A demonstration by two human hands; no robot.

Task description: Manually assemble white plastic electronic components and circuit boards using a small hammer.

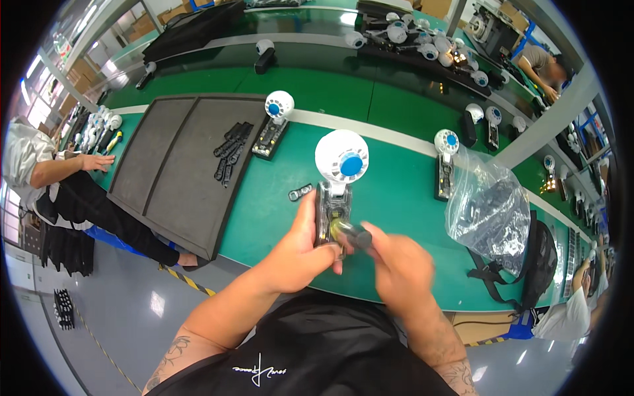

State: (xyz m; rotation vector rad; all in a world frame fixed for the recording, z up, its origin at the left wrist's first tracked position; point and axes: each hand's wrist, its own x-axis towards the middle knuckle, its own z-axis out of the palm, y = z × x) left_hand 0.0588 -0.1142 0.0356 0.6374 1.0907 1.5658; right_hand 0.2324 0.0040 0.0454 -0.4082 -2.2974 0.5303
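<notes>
My left hand (290,257) is closed round the black handle of a handheld device (333,155) with a round white head and a blue disc. The handle's inside is exposed, with dark parts and some metal showing. In my right hand (406,267) is a black-and-yellow tool (356,234), smeared by motion; it looks like a screwdriver. Its yellow end meets the open handle, and the exact contact point is blurred. Beside my left fingers lies a small black frame-like part (300,192) on the green bench (389,198).
A large grey tray (172,158) at left holds a pile of black parts (231,150). Similar open devices stand at the back (269,135) and right (446,162). A clear plastic bag (489,211) and a black strapped bag (538,264) lie at right. Co-workers sit at both sides.
</notes>
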